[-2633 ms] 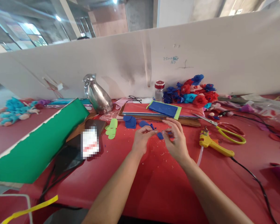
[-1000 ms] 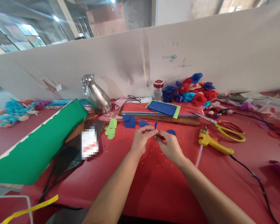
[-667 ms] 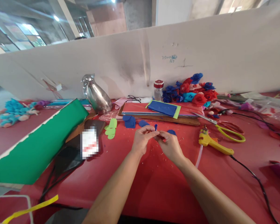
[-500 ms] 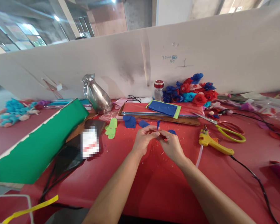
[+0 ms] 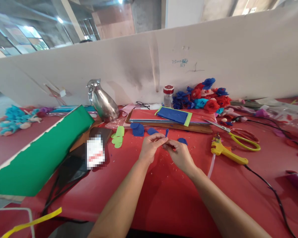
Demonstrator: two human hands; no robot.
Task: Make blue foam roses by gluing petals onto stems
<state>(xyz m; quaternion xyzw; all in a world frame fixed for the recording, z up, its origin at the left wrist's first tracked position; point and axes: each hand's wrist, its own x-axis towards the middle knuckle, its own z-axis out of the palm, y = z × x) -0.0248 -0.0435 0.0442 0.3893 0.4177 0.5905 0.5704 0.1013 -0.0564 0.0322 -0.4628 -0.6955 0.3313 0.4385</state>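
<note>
A small rolled blue paper piece stands up between the fingertips of my two hands, over the middle of the red table. My left hand pinches it from the left. From the right, my right hand has its fingers closed at the piece's lower end, which the fingers hide. Blue paper petals lie beyond my left hand, with another blue petal just behind its fingers and one behind my right hand. Light green petals lie further left.
A yellow glue gun and scissors lie to the right. Behind are a paper stack, a metal jug, a red-lidded jar and paper flowers. A green board and a phone are left.
Both hands have shifted slightly left with the blue piece, and the blue petal behind my right hand shows more. The camera view has moved a little.
</note>
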